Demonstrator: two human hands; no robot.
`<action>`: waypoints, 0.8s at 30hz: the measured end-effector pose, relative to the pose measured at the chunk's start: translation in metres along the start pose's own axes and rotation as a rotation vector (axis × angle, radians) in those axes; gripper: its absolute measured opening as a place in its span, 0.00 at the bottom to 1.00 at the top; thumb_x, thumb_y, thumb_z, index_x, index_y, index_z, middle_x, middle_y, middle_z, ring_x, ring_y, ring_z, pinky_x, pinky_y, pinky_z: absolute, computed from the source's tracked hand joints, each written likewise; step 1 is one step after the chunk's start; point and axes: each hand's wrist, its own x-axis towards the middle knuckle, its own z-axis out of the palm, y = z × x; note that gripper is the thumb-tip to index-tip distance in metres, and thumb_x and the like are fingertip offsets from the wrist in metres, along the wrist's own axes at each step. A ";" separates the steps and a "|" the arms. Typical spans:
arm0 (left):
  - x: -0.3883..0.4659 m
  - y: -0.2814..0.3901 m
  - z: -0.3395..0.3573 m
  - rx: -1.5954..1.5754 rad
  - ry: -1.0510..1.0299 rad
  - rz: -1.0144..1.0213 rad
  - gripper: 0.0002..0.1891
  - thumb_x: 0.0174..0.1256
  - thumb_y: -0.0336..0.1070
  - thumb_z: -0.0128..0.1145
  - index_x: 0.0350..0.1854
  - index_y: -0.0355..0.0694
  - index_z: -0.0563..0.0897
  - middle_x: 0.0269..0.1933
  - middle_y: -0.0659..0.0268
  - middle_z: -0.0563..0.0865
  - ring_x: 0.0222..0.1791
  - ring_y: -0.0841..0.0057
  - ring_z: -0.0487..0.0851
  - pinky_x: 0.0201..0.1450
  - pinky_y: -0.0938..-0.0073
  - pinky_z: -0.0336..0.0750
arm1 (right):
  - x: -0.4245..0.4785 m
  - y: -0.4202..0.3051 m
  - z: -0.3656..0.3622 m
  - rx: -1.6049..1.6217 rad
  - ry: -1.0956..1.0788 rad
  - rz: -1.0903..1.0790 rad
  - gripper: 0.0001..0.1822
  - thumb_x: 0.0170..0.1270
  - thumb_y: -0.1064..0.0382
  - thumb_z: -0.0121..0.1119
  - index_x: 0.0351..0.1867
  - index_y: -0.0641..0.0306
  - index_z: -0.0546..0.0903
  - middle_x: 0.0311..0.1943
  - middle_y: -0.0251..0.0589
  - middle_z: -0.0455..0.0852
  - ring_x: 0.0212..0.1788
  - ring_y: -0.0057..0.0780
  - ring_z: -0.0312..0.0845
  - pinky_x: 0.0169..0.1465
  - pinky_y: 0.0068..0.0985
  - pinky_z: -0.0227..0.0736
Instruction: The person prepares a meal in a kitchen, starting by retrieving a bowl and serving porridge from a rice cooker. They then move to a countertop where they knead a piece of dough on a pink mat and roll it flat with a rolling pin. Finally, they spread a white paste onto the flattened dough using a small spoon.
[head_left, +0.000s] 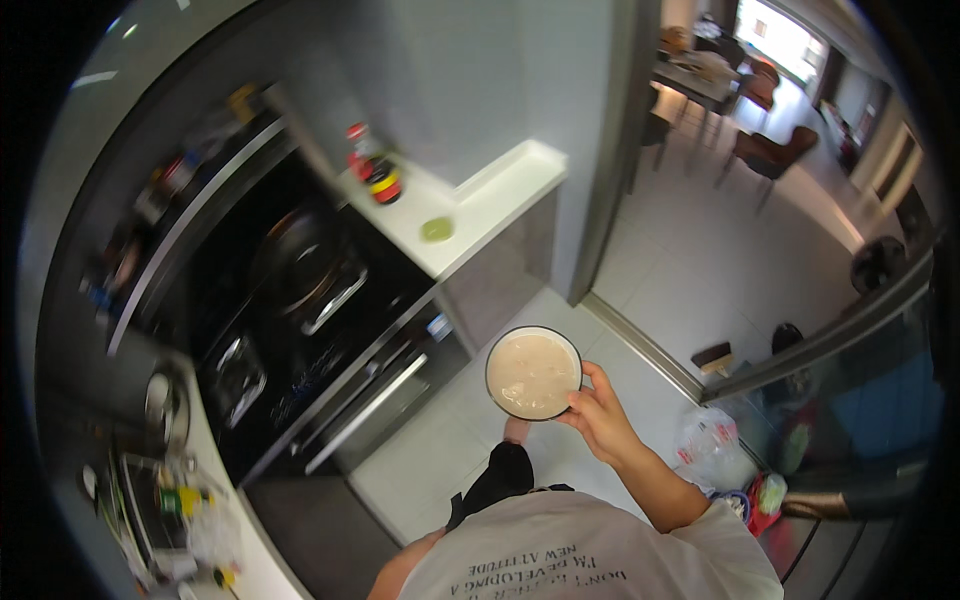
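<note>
A round white bowl with a dark rim (533, 373) holds a pale beige liquid with small bubbles on its surface. My right hand (598, 412) grips the bowl at its right side, the thumb over the rim and the fingers beneath. Above the kitchen floor, in front of my body, the bowl is held roughly level. My left hand is out of view; only part of the left arm (405, 564) shows beside my light T-shirt.
A black cooktop (390, 259) with a wok (300, 255) lies at left. Bottles (385, 180) and a green object (437, 229) rest on the white counter (480, 225). Right of the sliding-door track (645, 345) are chairs (772, 154); a plastic bag (712, 446) sits on the floor.
</note>
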 end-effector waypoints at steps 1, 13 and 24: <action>0.003 0.041 -0.006 0.033 -0.046 -0.030 0.24 0.68 0.49 0.43 0.58 0.37 0.70 0.56 0.57 0.77 0.53 0.70 0.77 0.55 0.72 0.69 | 0.009 -0.013 -0.017 0.021 0.073 -0.038 0.27 0.64 0.67 0.49 0.63 0.60 0.55 0.48 0.45 0.76 0.51 0.28 0.72 0.51 0.27 0.72; 0.072 0.562 0.216 0.836 0.068 0.728 0.29 0.63 0.47 0.52 0.62 0.36 0.66 0.58 0.52 0.73 0.44 0.66 0.83 0.47 0.72 0.75 | 0.069 -0.152 -0.226 0.283 0.733 -0.430 0.25 0.63 0.69 0.50 0.60 0.53 0.59 0.45 0.44 0.75 0.45 0.30 0.76 0.48 0.29 0.76; 0.198 0.728 0.465 1.399 0.041 0.855 0.35 0.55 0.54 0.60 0.57 0.31 0.71 0.59 0.41 0.70 0.63 0.50 0.63 0.64 0.61 0.61 | 0.123 -0.276 -0.469 0.343 0.968 -0.497 0.22 0.61 0.68 0.50 0.56 0.55 0.60 0.43 0.43 0.76 0.41 0.32 0.77 0.47 0.32 0.78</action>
